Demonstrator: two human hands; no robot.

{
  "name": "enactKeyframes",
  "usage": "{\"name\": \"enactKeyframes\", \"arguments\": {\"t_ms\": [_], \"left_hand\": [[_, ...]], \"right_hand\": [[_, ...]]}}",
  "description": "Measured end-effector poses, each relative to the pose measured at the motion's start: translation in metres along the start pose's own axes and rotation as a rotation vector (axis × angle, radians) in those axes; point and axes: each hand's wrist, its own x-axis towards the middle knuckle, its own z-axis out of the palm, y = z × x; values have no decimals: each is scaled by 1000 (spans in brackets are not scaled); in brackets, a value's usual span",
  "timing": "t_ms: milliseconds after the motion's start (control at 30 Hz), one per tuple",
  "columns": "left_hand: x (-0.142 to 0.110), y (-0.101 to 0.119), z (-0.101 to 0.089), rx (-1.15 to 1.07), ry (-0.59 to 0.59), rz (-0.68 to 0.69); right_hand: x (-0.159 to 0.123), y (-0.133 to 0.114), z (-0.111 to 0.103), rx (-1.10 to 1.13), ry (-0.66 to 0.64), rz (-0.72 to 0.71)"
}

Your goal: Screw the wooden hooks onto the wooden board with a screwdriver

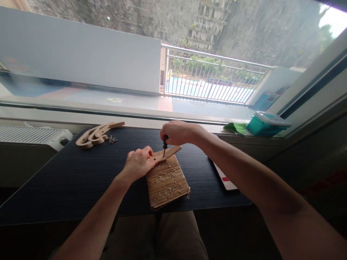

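Observation:
My right hand (pixel 176 131) is wrapped round the dark handle of a screwdriver (pixel 165 143), which stands nearly upright with its tip on a pale wooden strip (pixel 170 152). My left hand (pixel 138 163) grips the strip's left end, and that end is hidden by the fingers. A dark hole shows in the strip between the left hand and the screwdriver. Under the strip lies a corrugated cardboard block (pixel 168 182), its top strewn with small pale crumbs and pitted. Whether a screw sits beneath the screwdriver tip is too small to tell.
Curved wooden pieces (pixel 93 135) and several screws (pixel 112 140) lie at the back left of the dark table (pixel 108 162). A white flat item (pixel 226 178) is partly behind my right forearm. On the windowsill are a green cloth (pixel 235 128) and a teal box (pixel 267 124).

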Motion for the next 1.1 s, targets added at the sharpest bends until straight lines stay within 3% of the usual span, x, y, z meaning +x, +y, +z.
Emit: {"name": "enactKeyframes", "arguments": {"t_ms": [200,367,600,1100], "left_hand": [[0,-2,1,6,4,1],[-1,-1,0,-6,1,-1],[0,-2,1,9,0,2],[0,-3,2,-3,8,11]], "right_hand": [[1,-1,0,89,-71,77],[1,-8,1,7,-4,123],[-4,-8,1,28,9,21],[2,-6,8,21,25,106]]}}
